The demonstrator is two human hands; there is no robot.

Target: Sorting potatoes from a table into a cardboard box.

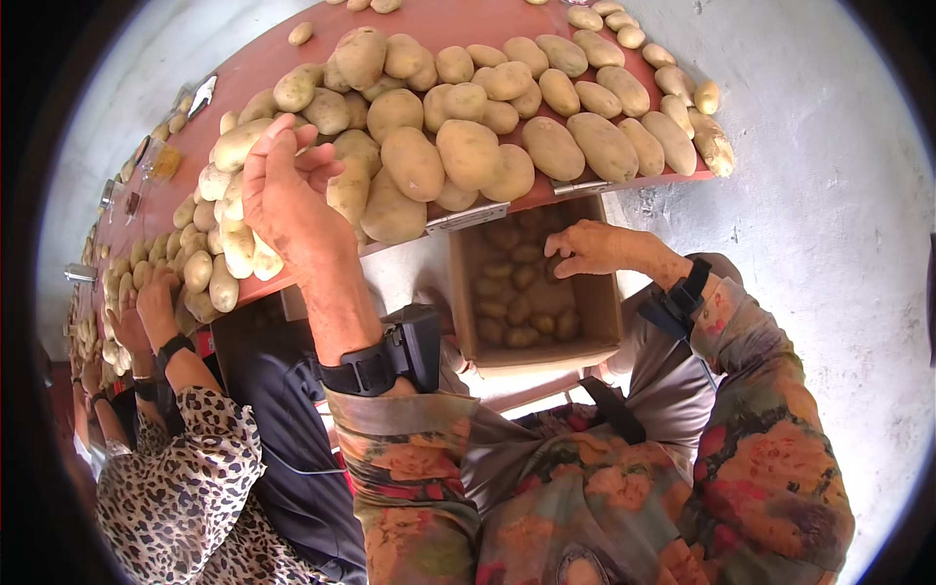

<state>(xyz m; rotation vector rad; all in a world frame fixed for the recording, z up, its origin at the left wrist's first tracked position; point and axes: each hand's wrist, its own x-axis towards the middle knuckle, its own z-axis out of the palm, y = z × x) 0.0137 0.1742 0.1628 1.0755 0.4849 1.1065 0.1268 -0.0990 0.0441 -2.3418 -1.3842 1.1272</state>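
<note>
My left hand (296,197) is raised at the table's near edge, in front of a heap of potatoes (412,164). Its fingers are loosely curled and apart, with nothing visible in them. Below the tabletop, my right hand (603,250) hangs over the right side of a cardboard box (541,357). The thumb and fingers there are apart, and I see nothing held between them. Inside the box, in shadow, lie several smaller potatoes (521,311). Large potatoes (603,146) sit in rows along the table edge above my right hand. Both my wrists wear black straps with devices.
A long red table (468,18) curves away to the left. Metal hinges (468,218) line its near edge. On my left sits a person in a leopard-print top (175,482), hands (150,307) at another potato heap (197,270). A plastic container (162,161) and a metal can (80,273) stand farther along.
</note>
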